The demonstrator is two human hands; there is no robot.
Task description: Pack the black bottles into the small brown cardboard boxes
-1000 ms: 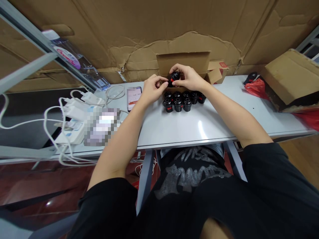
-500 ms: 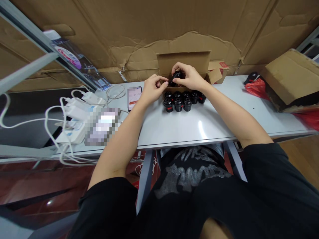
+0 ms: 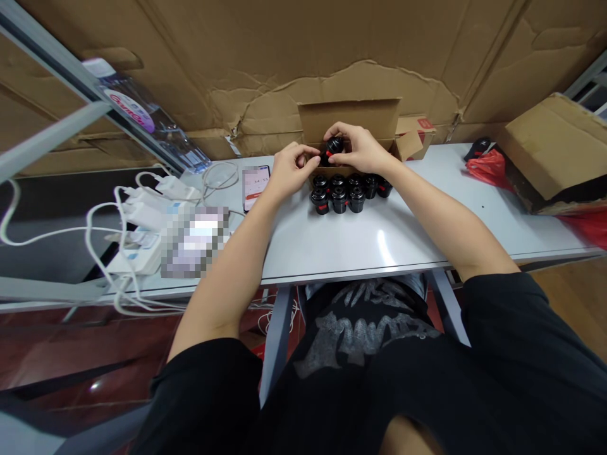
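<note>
My right hand (image 3: 363,148) is closed round a small black part with a red mark (image 3: 333,146), held just above the open cardboard box (image 3: 349,120) at the back of the white table (image 3: 379,234). My left hand (image 3: 290,167) is pinched shut right beside that part, its fingertips touching it. Below both hands, several similar black parts (image 3: 348,189) stand in two rows on the table in front of the box.
A phone (image 3: 255,183) lies left of my left hand. Further left sit white chargers and cables (image 3: 142,215) and a water bottle (image 3: 142,117). A larger cardboard box (image 3: 550,142) and a red bag (image 3: 488,167) are at the right. Cardboard sheets line the back.
My right hand has turned the black part slightly, so its red mark shows again. Both hands stay in the same place above the box.
</note>
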